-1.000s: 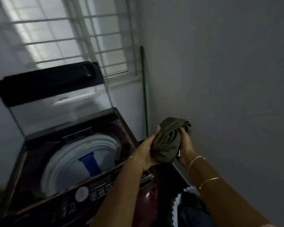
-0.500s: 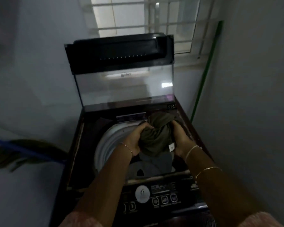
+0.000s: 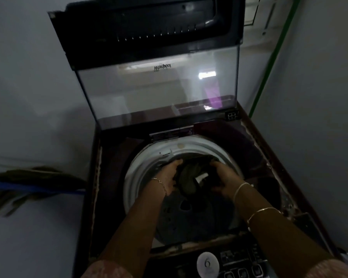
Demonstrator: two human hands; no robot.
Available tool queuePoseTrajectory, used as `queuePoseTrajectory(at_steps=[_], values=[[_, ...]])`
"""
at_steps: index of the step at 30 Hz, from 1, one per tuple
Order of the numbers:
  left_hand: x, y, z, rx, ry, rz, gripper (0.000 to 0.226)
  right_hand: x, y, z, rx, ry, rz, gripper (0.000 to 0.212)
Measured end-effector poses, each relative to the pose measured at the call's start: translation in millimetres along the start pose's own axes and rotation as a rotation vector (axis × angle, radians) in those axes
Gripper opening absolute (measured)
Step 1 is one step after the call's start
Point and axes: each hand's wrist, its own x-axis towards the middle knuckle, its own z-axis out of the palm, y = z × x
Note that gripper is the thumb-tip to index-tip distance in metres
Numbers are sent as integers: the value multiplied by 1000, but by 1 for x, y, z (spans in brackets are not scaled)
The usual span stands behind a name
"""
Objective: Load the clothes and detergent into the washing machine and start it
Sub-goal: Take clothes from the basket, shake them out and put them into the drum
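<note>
A top-loading washing machine [image 3: 113, 177] stands in front of me with its glass lid [image 3: 159, 91] raised upright. Inside the opening is the pale rim of the drum [image 3: 191, 146]. A bundled olive-green garment [image 3: 187, 178] with a white label sits low in the drum mouth. My left hand [image 3: 169, 175] grips its left side and my right hand [image 3: 225, 179] grips its right side. The drum's dark bottom shows below the bundle. No detergent is in view.
The control panel with a round white dial [image 3: 207, 264] and buttons lies at the near edge. A green pole [image 3: 269, 63] leans in the right corner. A blue bar with dark cloth [image 3: 28, 187] is at the left. Walls close in on both sides.
The view swung from the right wall to straight over the machine. Both hands carried the green bundle left and then down into the drum opening.
</note>
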Motion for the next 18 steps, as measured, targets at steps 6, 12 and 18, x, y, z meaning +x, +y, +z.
queuePoseTrajectory(at_steps=[6, 12, 18], values=[[20, 0, -1, 16, 50, 68, 42, 7, -4, 0, -72, 4, -2, 12], [16, -6, 31, -8, -25, 99, 26, 0, -17, -18, -48, -24, -67, 15], [-15, -25, 85, 29, -73, 169, 29, -31, -24, -62, 48, -124, -139, 17]])
